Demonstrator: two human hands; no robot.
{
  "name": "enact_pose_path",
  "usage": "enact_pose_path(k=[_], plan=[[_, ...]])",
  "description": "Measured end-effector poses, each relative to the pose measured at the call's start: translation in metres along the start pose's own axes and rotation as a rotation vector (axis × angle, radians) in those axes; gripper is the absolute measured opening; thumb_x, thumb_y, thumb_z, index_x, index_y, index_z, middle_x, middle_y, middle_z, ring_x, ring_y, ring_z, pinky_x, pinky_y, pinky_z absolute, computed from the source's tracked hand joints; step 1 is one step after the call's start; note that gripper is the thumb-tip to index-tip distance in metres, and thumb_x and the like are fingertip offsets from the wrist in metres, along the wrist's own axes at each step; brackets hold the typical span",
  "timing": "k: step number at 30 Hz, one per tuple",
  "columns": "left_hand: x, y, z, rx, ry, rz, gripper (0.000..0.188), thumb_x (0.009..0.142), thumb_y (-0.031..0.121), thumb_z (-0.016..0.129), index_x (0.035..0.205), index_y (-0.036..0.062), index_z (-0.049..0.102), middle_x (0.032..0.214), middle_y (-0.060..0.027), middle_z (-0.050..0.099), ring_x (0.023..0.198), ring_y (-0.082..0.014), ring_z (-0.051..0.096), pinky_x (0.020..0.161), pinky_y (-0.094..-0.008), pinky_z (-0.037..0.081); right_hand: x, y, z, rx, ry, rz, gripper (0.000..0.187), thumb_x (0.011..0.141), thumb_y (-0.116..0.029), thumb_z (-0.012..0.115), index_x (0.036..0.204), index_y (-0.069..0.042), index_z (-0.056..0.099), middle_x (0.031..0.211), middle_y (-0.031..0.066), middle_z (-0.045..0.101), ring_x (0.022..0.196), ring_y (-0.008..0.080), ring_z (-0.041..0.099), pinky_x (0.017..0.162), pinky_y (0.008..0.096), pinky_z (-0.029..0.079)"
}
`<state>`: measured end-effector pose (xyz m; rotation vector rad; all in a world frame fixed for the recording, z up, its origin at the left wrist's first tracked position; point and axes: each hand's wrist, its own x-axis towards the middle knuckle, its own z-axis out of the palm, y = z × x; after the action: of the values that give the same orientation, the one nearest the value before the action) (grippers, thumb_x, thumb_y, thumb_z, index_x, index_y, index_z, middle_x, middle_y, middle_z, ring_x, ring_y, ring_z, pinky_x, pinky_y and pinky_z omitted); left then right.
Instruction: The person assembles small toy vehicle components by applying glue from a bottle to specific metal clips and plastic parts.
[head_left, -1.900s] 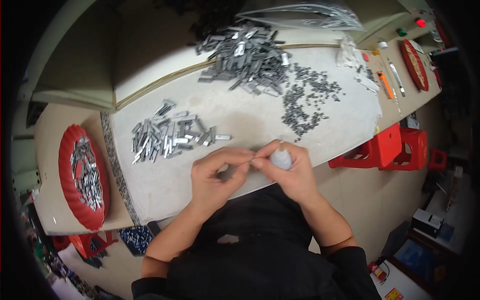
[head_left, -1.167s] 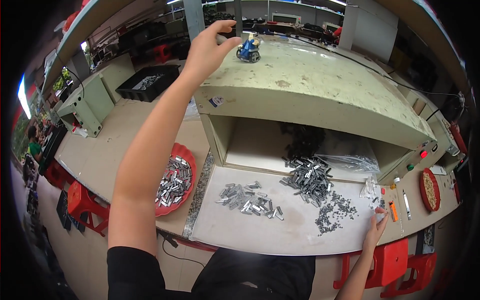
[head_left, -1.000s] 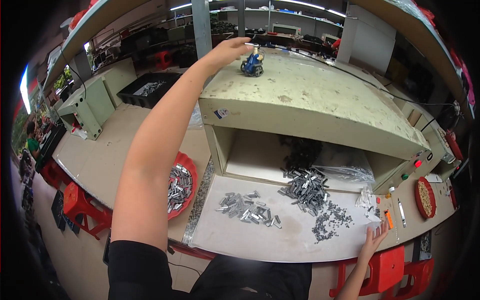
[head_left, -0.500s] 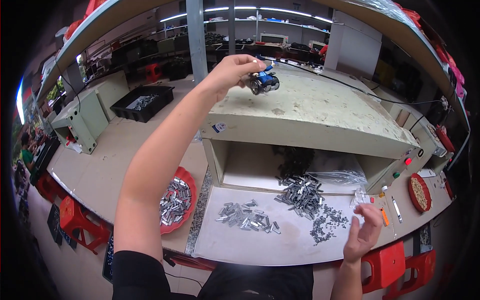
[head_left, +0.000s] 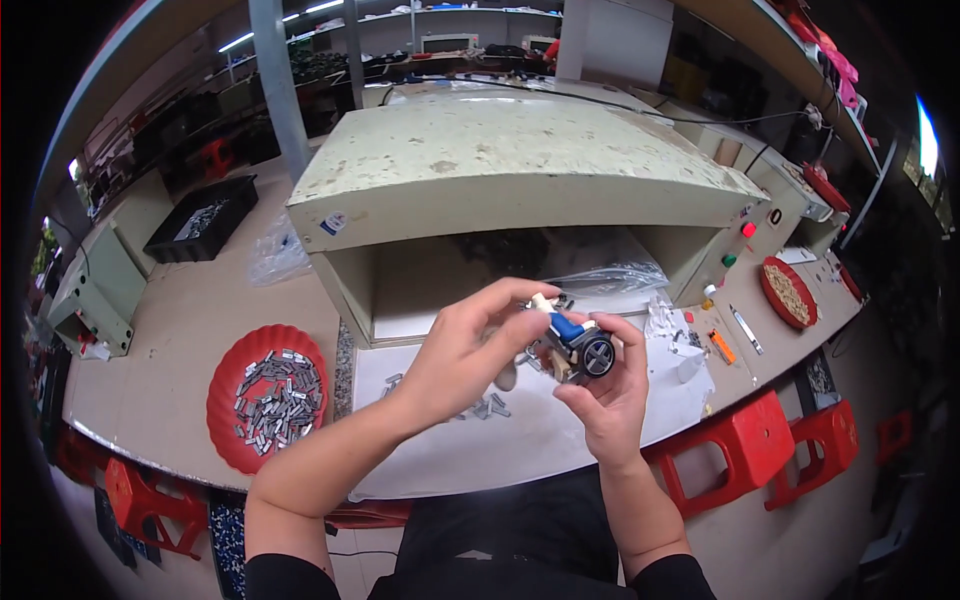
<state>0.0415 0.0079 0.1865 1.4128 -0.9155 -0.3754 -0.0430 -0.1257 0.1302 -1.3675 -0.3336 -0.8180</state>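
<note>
Forearms (head_left: 345, 443) inward, left hand (head_left: 462, 350) pinching toy (head_left: 572, 335); right hand (head_left: 617, 415) cupping it

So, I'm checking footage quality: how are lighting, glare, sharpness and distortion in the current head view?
Head view: the fisheye bows the cabinet's front edge, and the picture's corners are black; the cabinet's interior is dim; a ceiling tube and a patch at the right rim glare white; the wheeled toy in the left hand looks fairly sharp.

Wheeled toy (head_left: 567, 328) is off the far cabinet top (head_left: 480, 150), now near in left grip (head_left: 462, 350) and right grip (head_left: 615, 405); bottle (head_left: 690, 364) now on counter (head_left: 540, 450), right.
</note>
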Motion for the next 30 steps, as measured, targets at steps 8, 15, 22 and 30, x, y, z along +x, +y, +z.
enact_pose_path(k=[8,15,22,30], plan=[[-0.022,-0.051,0.017,-0.102,0.056,-0.053,0.033,0.082,0.021,0.057,0.111,0.0066,0.052,0.083,-0.0025,0.052,0.059,-0.0075,0.049,0.055,-0.0190,0.040,-0.026,0.007,-0.008,0.226,0.041,0.388,0.053,0.070,-0.008,0.071,0.109,-0.004,0.036,0.105,0.0080,0.046,0.096,0.0142,0.050,0.079,0.0274,0.045],[-0.025,-0.068,0.026,-0.297,0.040,-0.246,0.029,0.086,0.020,0.051,0.111,0.0043,0.049,0.090,-0.0046,0.054,0.062,-0.0065,0.051,0.061,-0.0202,0.042,-0.028,0.016,-0.014,0.127,0.049,0.467,0.047,0.070,-0.015,0.073,0.100,-0.004,0.039,0.092,0.0052,0.050,0.085,0.0102,0.051,0.072,0.0230,0.043],[-0.025,-0.080,0.031,-0.366,0.072,-0.269,0.025,0.087,0.019,0.049,0.107,0.0044,0.048,0.081,-0.0039,0.058,0.066,-0.0081,0.053,0.057,-0.0203,0.043,-0.028,0.024,-0.020,0.252,0.038,0.551,0.040,0.074,-0.020,0.069,0.095,-0.004,0.038,0.089,0.0059,0.050,0.079,0.0090,0.052,0.061,0.0232,0.049],[-0.029,-0.084,0.028,-0.421,0.044,-0.293,0.025,0.087,0.019,0.049,0.107,0.0035,0.048,0.086,-0.0056,0.058,0.075,-0.0098,0.055,0.066,-0.0227,0.045,-0.031,0.033,-0.022,0.314,0.024,0.559,0.041,0.074,-0.020,0.068,0.098,-0.003,0.039,0.091,0.0059,0.050,0.078,0.0099,0.052,0.061,0.0233,0.048]])
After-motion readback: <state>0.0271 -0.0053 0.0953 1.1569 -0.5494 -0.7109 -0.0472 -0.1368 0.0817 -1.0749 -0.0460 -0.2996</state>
